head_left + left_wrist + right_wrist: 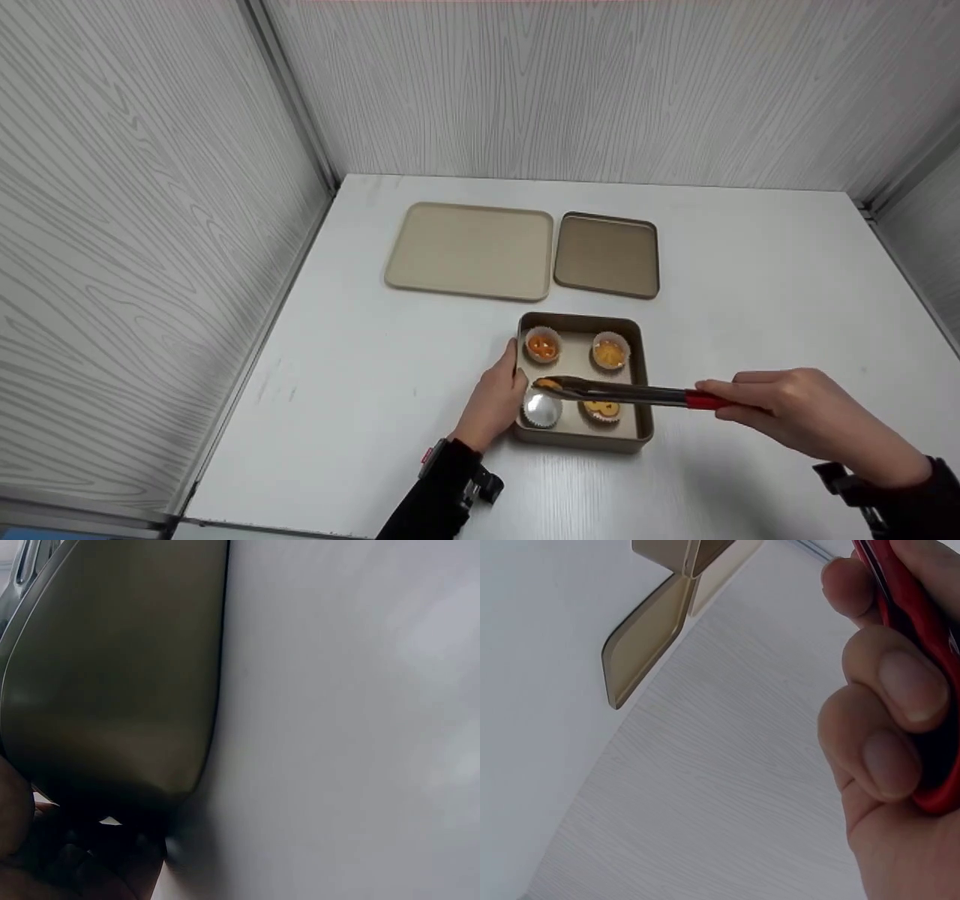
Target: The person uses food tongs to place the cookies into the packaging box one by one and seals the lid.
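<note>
My left hand [487, 401] grips the left wall of a square, deep bronze baking pan [581, 441], thumb at the rim. In the left wrist view the pan's outer wall [112, 682] fills the upper left, with the fingers dark below it. My right hand [806, 412] holds metal tongs [622, 392] by their red handles [922, 622], fingers curled round them. The tongs reach across the pan, their tips at a small orange-yellow piece [549, 382] above a silver cup [541, 411]. A yellow-topped cup [602, 411] is partly hidden under the tongs.
Two more paper cups stand in the pan's far half, one with orange filling [542, 347], one with yellow [609, 355]. Behind the pan lie a large beige tray [472, 251] and a smaller brown tray [607, 255]. Wood-grain panels [585, 90] enclose the white table [360, 397].
</note>
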Tool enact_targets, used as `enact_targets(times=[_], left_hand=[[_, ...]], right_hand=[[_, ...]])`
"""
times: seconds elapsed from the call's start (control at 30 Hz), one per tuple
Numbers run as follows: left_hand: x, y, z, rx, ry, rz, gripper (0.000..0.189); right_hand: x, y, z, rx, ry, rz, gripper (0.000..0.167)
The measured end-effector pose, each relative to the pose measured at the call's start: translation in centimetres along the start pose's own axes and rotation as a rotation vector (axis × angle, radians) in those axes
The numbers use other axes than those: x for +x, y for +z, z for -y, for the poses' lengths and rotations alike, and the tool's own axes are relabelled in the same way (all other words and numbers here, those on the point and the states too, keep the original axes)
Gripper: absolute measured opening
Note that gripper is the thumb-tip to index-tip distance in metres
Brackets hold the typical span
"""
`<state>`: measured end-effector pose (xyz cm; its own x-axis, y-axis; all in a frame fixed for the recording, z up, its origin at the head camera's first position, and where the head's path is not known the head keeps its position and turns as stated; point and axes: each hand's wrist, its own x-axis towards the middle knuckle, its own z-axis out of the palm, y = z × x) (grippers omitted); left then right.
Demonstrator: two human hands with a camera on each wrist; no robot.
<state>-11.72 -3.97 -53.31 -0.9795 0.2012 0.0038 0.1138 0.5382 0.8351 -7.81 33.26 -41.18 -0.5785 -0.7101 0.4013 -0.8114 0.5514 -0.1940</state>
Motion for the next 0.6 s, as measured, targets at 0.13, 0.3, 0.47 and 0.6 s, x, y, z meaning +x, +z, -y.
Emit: enact_targets(times=[0.13, 0.3, 0.47, 0.6], left_hand=[[0.03, 0.08, 0.03, 0.003, 0.001, -0.009, 0.059], [0.04, 0.1, 0.01, -0.003, -0.011, -0.002, 0.059], [-0.01, 0.1, -0.01, -0.002, -0.013, -0.002, 0.059], [-0.06, 0.06, -0.08, -0.002, -0.009, -0.007, 0.059]], right_hand=[[-0.05, 0.07, 0.16, -0.01, -0.001, 0.022, 0.045], [0.21, 0.29, 0.29, -0.014, -0.008, 0.041, 0.044], [0.53, 0.45, 0.5, -0.03, 0.008, 0.066, 0.041], [0.69, 0.61, 0.58, -0.046, -0.004, 0.057, 0.041]])
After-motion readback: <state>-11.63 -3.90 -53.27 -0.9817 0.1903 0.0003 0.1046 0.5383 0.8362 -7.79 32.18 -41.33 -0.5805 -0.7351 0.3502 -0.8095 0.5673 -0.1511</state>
